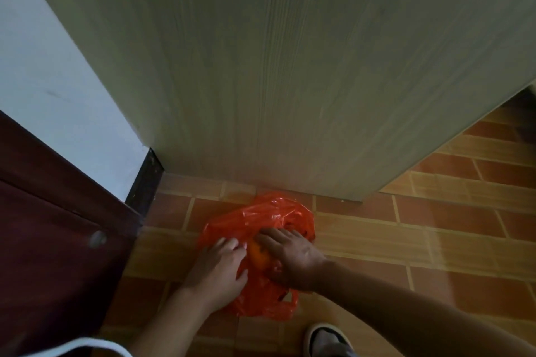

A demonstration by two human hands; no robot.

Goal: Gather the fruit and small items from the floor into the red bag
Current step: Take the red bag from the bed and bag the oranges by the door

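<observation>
A red plastic bag (255, 220) lies crumpled on the tiled floor in front of a pale wooden panel. My left hand (220, 266) grips the bag's plastic at its left side. My right hand (290, 258) lies over the bag's mouth with its fingers curled around an orange fruit (256, 252), which shows between my two hands. What else lies inside the bag is hidden by the plastic and my hands.
A pale wood-grain panel (290, 81) rises right behind the bag. A dark red door (52, 240) with a round knob stands at the left. My shoe (327, 339) stands on the tiles (406, 240) at the bottom right.
</observation>
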